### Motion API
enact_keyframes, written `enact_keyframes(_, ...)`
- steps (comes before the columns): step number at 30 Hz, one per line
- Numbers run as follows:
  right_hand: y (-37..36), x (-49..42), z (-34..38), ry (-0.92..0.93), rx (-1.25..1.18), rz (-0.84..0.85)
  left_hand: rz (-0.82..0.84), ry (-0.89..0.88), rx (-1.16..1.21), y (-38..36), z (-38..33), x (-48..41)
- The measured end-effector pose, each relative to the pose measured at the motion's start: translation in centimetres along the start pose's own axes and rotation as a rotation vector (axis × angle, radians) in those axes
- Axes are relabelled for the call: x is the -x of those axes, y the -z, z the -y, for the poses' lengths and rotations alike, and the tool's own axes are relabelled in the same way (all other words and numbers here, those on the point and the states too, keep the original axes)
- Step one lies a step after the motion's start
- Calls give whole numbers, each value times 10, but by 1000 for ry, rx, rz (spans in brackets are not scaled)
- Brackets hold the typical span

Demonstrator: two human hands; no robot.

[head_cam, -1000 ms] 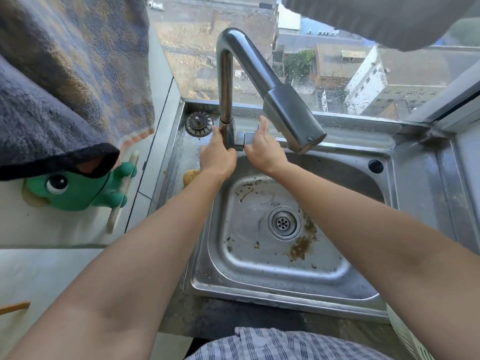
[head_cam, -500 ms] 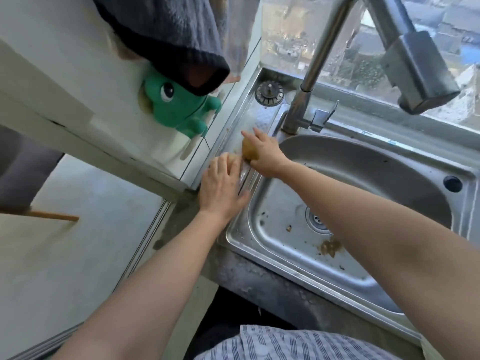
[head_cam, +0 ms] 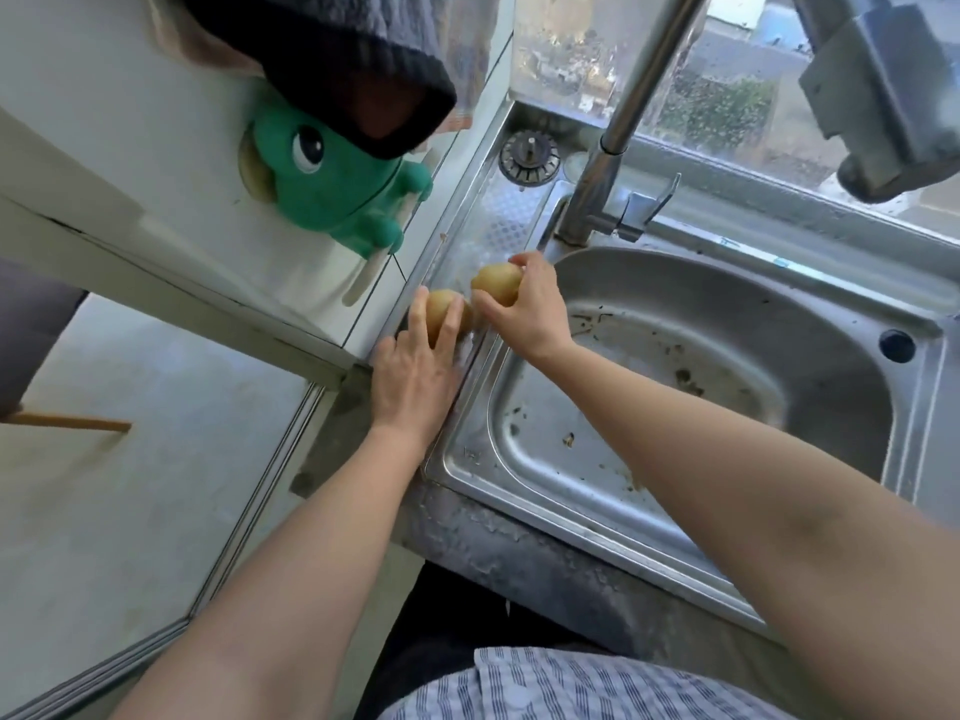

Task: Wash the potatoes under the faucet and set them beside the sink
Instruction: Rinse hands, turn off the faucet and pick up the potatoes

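Note:
Two yellow-brown potatoes are at the left ledge of the steel sink (head_cam: 914,387). My left hand (head_cam: 415,376) rests its fingers over the nearer potato (head_cam: 439,311), which lies on the ledge. My right hand (head_cam: 524,314) grips the farther potato (head_cam: 496,283) just above the ledge, at the basin's left rim. The faucet (head_cam: 618,132) rises behind them, its spout head (head_cam: 883,96) at the upper right. No water is running. Bits of dirt lie in the basin.
A green frog-shaped holder (head_cam: 332,184) is stuck to the white wall on the left, under a hanging dark towel (head_cam: 358,59). A sink strainer plug (head_cam: 530,155) sits on the ledge's far corner. A window runs behind the faucet.
Both hands left the faucet base and came to the left ledge. My left hand now covers one potato and my right has closed around the other. The view swung left and down.

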State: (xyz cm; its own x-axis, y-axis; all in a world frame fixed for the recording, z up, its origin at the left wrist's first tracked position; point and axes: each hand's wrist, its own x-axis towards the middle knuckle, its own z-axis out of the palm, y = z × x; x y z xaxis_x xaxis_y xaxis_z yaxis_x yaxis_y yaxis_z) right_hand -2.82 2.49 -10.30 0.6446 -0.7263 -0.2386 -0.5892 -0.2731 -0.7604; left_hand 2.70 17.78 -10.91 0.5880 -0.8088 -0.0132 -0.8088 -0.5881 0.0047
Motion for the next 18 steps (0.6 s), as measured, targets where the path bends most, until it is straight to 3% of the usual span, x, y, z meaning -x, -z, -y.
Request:
enact_keyframes(4,1,6,2,-182,-183,19,-3,3,70,2,-3,-6)
enact_keyframes(10,0,14,-1,-239,-238,52,89,98,83,12,-8,-14)
enact_keyframes(18,3,32,-8,-355,-437,1,134,69,245,27,-10,-20)
